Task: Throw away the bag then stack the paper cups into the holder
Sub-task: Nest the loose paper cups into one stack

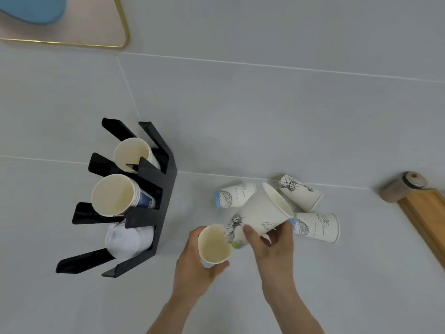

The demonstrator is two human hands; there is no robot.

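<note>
A black cup holder (pixel 154 213) stands on the grey floor at the left. Its far slot holds a paper cup (pixel 133 154), its middle slot a stack of cups (pixel 115 195), and its near slot white lids (pixel 127 239). My left hand (pixel 195 266) grips an upright paper cup (pixel 213 244). My right hand (pixel 272 247) holds a tilted printed cup (pixel 265 213) just right of it. Three more printed cups lie on their sides behind: one at the left (pixel 234 195), one at the back (pixel 299 192), one at the right (pixel 317 226). No bag is in view.
A wooden board (pixel 426 220) with a cork-topped cylinder (pixel 402 186) lies at the right edge. A pink mat with a gold rim (pixel 96 30) and a blue object (pixel 33 8) sit at the top left.
</note>
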